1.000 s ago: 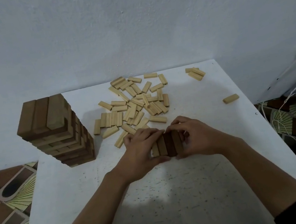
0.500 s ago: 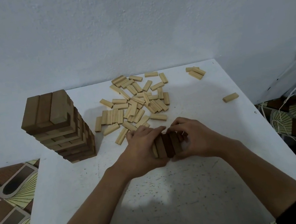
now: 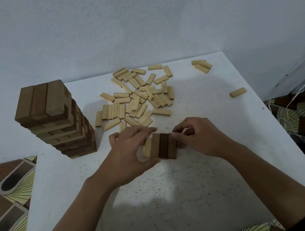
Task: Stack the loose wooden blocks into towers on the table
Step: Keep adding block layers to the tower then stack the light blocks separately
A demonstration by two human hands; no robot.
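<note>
hardly anything has moved in the last half second: both hands stay at the same short row of blocks (image 3: 162,147) on the white table (image 3: 180,200), though the right fingers have drawn back a little, so more of the row's top shows. that row lies near the table's middle, four pieces side by side, a pale one at its 9 o'clock end and darker brown ones after it. the left hand (image 3: 131,154) cups the 9 o'clock end, fingers reaching along the far side and thumb on the near side, gripping it. the right hand (image 3: 200,137) has curled fingers whose tips pinch the 3 o'clock end; what lies under its palm is hidden.

at 10 o'clock from the hands stands a finished tower (image 3: 55,122) of brown blocks, upright, its top layer three pieces wide. at 12 o'clock a loose pile (image 3: 139,97) of pale blocks lies scattered flat, its nearest pieces just beyond the left fingertips. at 1 o'clock, near the far edge, lies a small cluster (image 3: 202,66), and at 2 o'clock a single block (image 3: 237,92) lies alone, well apart from the rest.
</note>
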